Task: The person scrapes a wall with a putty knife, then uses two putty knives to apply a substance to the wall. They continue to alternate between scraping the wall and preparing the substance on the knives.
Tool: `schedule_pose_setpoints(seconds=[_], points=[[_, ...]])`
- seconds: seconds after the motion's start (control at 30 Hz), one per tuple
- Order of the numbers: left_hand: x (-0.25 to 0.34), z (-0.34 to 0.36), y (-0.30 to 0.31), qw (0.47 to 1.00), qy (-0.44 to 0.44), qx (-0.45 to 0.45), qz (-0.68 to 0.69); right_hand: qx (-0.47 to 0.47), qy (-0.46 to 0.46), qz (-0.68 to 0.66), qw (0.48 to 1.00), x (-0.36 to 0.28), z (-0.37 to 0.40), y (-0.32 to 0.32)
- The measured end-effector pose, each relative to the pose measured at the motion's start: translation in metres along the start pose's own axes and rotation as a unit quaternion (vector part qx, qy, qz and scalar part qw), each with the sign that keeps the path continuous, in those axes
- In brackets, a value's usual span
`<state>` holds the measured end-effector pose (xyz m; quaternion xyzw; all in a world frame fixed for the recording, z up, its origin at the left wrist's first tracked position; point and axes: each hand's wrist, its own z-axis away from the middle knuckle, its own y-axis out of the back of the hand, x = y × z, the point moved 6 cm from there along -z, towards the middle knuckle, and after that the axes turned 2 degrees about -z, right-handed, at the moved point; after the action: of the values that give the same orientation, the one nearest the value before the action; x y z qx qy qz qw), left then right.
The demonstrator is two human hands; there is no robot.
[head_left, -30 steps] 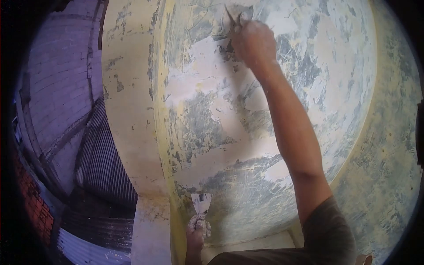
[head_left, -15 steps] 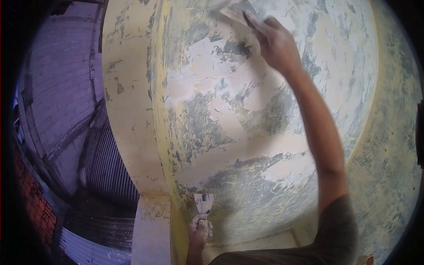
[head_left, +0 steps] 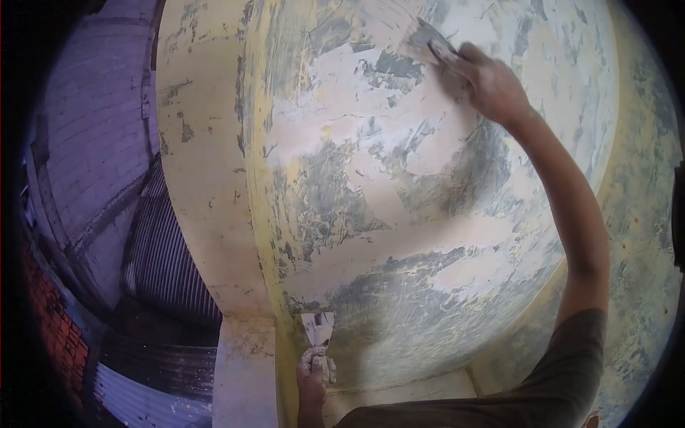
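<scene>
The right hand [head_left: 497, 84] holds its fingers closed around the handle of a scraper [head_left: 427, 41], which is in the upper part of the view, with its blade at the wall [head_left: 325, 200]. The blade of this scraper looks dark grey, it is tilted, and its edge points to the left; whether its whole edge touches, I cannot tell. The left hand [head_left: 314, 367] is low, near the bottom, and it grips a putty knife [head_left: 317, 328], whose blade stands upright and widens toward the top. This blade is smeared with whitish and dark marks, and the fingers under it are also covered with pale paste. A dark sleeve [head_left: 571, 364] covers the upper part of the right arm. The wall is mottled with grey, yellow and cream; broad pale patches lie across it, smooth in some places and with ragged borders in others. On its left side stands a cream strip of wall [head_left: 207, 178] with dark worn spots. Farther to the left, in purplish light, there are a block wall [head_left: 100, 128], a ridged dark sheet [head_left: 168, 250], a paler ridged sheet [head_left: 150, 399] below, and some red bricks [head_left: 61, 314] at the edge.
</scene>
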<state>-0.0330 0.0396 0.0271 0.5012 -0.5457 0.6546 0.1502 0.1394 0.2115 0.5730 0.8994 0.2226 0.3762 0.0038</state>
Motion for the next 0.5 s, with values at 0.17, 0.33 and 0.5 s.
schedule_pose_setpoints(seconds=[0.17, 0.33, 0.5], points=[[-0.007, -0.001, -0.005, 1.000, 0.013, -0.024, 0.009, 0.057, -0.002, -0.047, 0.997, 0.008, -0.011, 0.027], [-0.017, -0.004, -0.010, 0.998, 0.022, -0.052, 0.000, 0.016, -0.208, -0.099, 0.973, 0.001, -0.067, 0.015], [-0.020, -0.003, -0.010, 0.998, 0.051, -0.024, -0.007, 0.060, -0.274, -0.091, 0.955, -0.076, -0.044, -0.011]])
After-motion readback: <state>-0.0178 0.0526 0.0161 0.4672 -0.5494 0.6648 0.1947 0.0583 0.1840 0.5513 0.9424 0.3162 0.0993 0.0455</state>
